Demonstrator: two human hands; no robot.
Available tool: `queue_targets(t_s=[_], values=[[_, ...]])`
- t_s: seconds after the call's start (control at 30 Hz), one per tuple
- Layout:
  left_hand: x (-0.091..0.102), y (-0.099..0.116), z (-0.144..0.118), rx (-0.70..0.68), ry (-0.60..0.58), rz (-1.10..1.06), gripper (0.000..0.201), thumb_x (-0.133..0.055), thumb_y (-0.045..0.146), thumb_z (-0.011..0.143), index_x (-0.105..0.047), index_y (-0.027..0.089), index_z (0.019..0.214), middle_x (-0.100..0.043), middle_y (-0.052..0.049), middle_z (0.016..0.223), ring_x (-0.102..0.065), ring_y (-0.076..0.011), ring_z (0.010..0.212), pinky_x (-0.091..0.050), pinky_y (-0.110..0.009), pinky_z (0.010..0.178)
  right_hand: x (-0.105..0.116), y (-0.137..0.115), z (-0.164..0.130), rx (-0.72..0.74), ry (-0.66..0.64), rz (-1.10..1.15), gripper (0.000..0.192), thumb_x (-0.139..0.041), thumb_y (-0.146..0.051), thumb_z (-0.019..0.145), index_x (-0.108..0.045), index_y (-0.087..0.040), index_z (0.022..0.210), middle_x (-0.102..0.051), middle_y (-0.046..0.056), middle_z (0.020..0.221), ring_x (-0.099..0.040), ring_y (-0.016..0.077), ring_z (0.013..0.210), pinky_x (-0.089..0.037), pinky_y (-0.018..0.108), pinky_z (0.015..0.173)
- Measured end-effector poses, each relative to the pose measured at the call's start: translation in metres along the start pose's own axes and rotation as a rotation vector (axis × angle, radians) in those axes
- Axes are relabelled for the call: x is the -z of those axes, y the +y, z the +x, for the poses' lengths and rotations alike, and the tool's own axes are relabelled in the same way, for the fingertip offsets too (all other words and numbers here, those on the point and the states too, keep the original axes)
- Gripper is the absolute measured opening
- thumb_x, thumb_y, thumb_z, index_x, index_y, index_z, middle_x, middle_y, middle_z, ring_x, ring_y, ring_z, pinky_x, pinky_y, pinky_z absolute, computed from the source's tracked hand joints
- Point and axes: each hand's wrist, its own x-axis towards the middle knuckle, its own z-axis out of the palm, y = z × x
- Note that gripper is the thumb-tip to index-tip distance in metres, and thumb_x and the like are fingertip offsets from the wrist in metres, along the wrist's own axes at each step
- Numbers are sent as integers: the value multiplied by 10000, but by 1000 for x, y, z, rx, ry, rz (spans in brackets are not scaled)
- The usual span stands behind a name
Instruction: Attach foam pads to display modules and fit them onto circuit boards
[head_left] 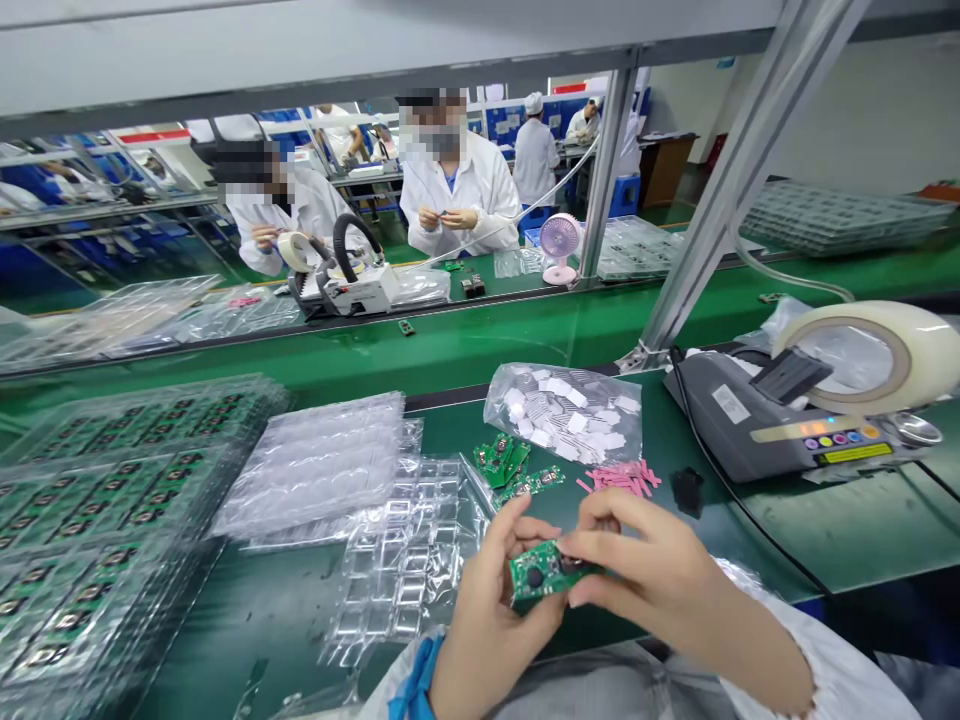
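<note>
A small green circuit board [541, 572] is held between both hands just above the near edge of the green bench. My left hand [491, 610] grips its left end from below. My right hand [645, 565] pinches its right end, fingertips on the top face. Just beyond the hands lie several more green boards [514, 468], a heap of small pink strips [622, 477] and a clear bag of white pads [566, 410].
Stacked clear trays of boards [97, 500] fill the left. Empty blister trays [330, 465] lie in the middle. A grey tape dispenser [795, 420] with a large roll stands at right, its cable running forward. Across the conveyor, people in white coats work.
</note>
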Motion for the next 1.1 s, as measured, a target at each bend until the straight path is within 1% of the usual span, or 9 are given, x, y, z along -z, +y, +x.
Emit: queue_targets(t_s=[0.2, 0.33, 0.43, 0.6, 0.7, 0.83, 0.97, 1.03, 1.1], values=[[-19, 12, -2, -34, -83, 25, 748, -688, 67, 644, -408, 290, 1300, -653, -69, 998, -631, -230, 861, -473, -326, 795, 5, -11, -24, 32, 133, -37, 195, -541, -287, 871, -583, -242, 1055, -524, 56, 857, -503, 153, 736, -470, 290, 610], [-25, 9, -5, -73, -34, 48, 853, -703, 28, 614, -341, 283, 1344, -668, -54, 933, -635, -218, 824, -478, -305, 768, 12, -11, -32, 11, 165, -14, 209, -553, -263, 866, -565, -257, 1074, -525, 59, 888, -517, 162, 765, -473, 304, 617], [-27, 9, -6, -132, -42, 69, 954, -713, 13, 605, -247, 300, 1386, -686, -42, 913, -647, -217, 832, -498, -305, 760, 15, -13, -34, 8, 179, 3, 192, -565, -257, 859, -571, -264, 1051, -532, 54, 895, -516, 156, 753, -477, 308, 624], [-33, 11, -4, -354, -92, 71, 962, -679, 112, 700, -84, 404, 1398, -674, -1, 961, -665, -161, 810, -548, -286, 714, 13, -15, -35, -22, 279, 79, 155, -547, -300, 869, -584, -193, 975, -541, 55, 862, -519, 138, 740, -472, 280, 615], [-35, 11, -2, -404, -52, 212, 955, -660, 131, 724, -42, 384, 1405, -683, 0, 958, -657, -156, 850, -541, -298, 770, 11, -15, -34, -44, 323, 93, 92, -567, -276, 858, -593, -191, 883, -517, 45, 845, -505, 128, 724, -454, 258, 594], [-33, 8, -3, -456, -50, 319, 944, -618, 112, 745, 3, 366, 1409, -677, -7, 976, -645, -153, 888, -524, -296, 802, 8, -15, -30, -67, 301, 110, 41, -587, -218, 840, -588, -189, 811, -499, 38, 847, -487, 124, 716, -440, 250, 589], [-31, 8, 0, -352, -66, 339, 921, -597, 100, 749, -22, 437, 1385, -631, 23, 969, -624, -135, 897, -503, -283, 805, 0, -12, -25, -118, 295, 99, 55, -566, -179, 838, -602, -191, 799, -506, 33, 836, -504, 130, 725, -444, 259, 611], [-28, 9, 6, -201, -82, 312, 864, -583, 94, 748, -98, 433, 1377, -599, 15, 1001, -606, -140, 916, -478, -307, 838, -7, -6, -23, -155, 267, 77, 83, -546, -195, 848, -612, -192, 796, -517, 35, 832, -520, 138, 727, -452, 270, 617], [-24, 9, 13, -22, -143, 192, 810, -599, 101, 725, -190, 363, 1374, -578, -15, 1052, -575, -163, 980, -434, -337, 897, -13, 2, -22, -166, 217, 37, 122, -520, -212, 861, -618, -197, 789, -531, 40, 827, -529, 150, 728, -456, 281, 611]])
